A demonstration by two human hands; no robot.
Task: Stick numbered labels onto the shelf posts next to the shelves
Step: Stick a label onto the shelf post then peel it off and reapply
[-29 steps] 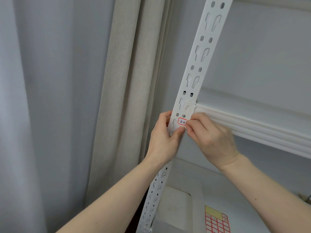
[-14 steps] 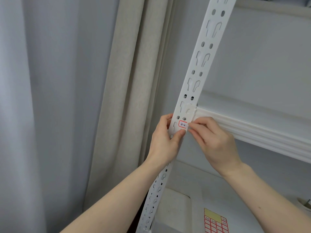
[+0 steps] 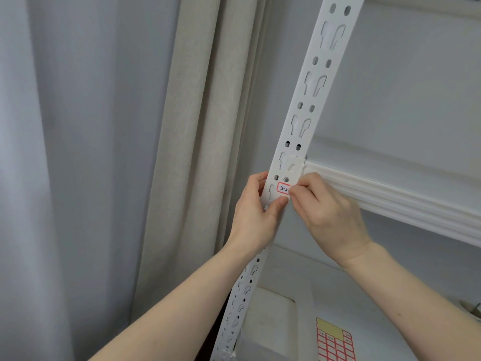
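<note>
Curtains [image 3: 182, 152] beside post [image 3: 307, 105] — hands [image 3: 294, 204] masking label [image 3: 283, 188]

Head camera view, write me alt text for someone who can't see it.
Two bare hands press a small red-bordered label onto a white perforated shelf post, beside a white shelf. The left hand grips the post; the right hand touches the label's edge. A label sheet lies below.
</note>
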